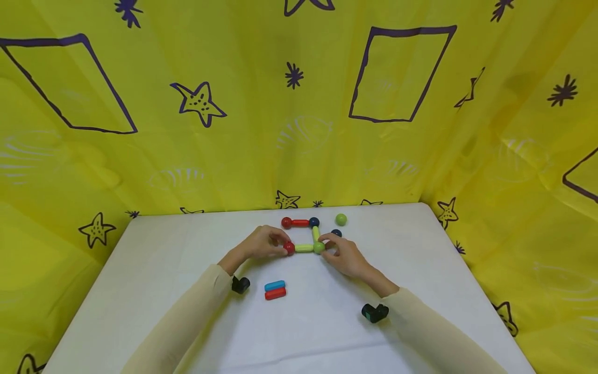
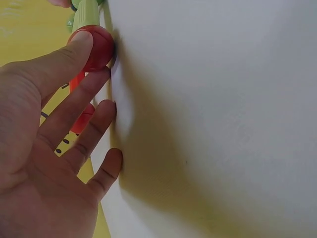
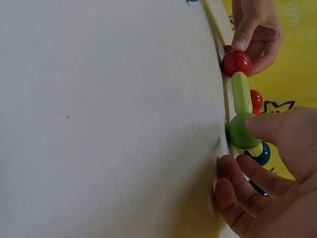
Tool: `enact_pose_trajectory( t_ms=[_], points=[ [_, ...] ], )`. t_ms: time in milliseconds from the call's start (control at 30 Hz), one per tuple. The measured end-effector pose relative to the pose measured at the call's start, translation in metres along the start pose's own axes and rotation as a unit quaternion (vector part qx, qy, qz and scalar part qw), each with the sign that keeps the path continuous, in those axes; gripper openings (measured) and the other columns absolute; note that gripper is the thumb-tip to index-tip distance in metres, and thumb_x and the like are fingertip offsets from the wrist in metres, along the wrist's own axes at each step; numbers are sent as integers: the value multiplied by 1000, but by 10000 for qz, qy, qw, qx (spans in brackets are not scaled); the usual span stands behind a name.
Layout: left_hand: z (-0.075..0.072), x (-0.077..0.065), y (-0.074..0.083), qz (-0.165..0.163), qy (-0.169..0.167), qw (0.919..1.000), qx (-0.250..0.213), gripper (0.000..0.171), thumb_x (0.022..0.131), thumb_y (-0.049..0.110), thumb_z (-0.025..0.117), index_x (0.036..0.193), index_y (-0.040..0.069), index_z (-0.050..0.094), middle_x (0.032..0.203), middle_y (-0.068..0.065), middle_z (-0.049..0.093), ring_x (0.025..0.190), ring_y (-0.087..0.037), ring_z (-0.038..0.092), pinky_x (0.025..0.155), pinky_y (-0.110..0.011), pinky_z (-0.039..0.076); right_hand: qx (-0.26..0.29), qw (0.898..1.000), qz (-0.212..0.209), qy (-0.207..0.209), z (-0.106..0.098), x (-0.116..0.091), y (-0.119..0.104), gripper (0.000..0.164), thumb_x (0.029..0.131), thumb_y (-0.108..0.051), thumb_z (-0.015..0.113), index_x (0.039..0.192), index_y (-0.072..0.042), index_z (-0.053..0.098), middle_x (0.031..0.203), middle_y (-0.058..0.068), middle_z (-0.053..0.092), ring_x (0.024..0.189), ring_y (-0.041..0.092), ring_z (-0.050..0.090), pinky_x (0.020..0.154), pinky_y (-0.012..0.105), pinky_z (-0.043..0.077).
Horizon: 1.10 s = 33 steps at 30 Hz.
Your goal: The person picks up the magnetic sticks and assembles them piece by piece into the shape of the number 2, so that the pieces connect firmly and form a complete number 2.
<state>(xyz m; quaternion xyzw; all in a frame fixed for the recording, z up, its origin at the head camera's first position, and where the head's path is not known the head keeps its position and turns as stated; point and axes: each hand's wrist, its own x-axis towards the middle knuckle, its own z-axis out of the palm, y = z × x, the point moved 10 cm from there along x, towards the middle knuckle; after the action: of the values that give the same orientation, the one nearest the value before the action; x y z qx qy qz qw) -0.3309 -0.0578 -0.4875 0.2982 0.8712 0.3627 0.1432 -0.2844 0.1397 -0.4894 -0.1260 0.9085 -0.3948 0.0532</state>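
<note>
My left hand [image 1: 263, 242] pinches a red ball [image 1: 289, 248] between thumb and fingers, its other fingers spread in the left wrist view. A light green stick [image 1: 304, 248] joins this ball to a green ball [image 1: 319, 248]. My right hand [image 1: 348, 258] holds the green ball, the thumb pressed on its side in the right wrist view. From there a second light green stick [image 1: 315, 233] runs back to a dark blue ball [image 1: 314, 222]. A red stick [image 1: 300, 223] links that one to another red ball [image 1: 286, 223]. The joined pieces lie on the white table.
Behind my right hand sit a loose green ball [image 1: 341, 219] and a loose dark blue ball [image 1: 336, 233], partly hidden. Nearer, between my forearms, a blue stick [image 1: 274, 285] lies beside a red stick [image 1: 275, 294]. Yellow patterned curtains [image 1: 252, 104] border the white table [image 1: 317, 332].
</note>
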Motion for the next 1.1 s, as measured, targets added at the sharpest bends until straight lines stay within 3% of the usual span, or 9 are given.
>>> enact_pose_trajectory(
  t_ms=[500,733,1100],
  points=[
    [-3,1,-8,-228,-205,9991,-301,23,89,15,82,113,12,79,106,0,76,92,-13,65,82,-28,50,53,9978,-572,-330,-25,-2,-25,42,96,-7,72,136,-8,61,119,20,69,74,21,59,68,32,50],
    [-3,2,-8,-220,-240,9991,-279,25,89,16,82,113,13,79,105,1,76,91,-13,65,81,-28,51,2,9913,-1092,-740,-18,-1,-42,41,94,-6,73,134,-6,63,118,19,70,74,16,60,71,30,53],
    [-1,4,-13,-389,-278,9978,-465,25,89,18,83,113,13,79,102,3,77,88,-13,66,81,-29,51,-103,9686,-1543,-1947,10,1,-80,36,98,-13,71,133,-8,65,120,16,70,89,21,66,79,31,54]
  ],
)
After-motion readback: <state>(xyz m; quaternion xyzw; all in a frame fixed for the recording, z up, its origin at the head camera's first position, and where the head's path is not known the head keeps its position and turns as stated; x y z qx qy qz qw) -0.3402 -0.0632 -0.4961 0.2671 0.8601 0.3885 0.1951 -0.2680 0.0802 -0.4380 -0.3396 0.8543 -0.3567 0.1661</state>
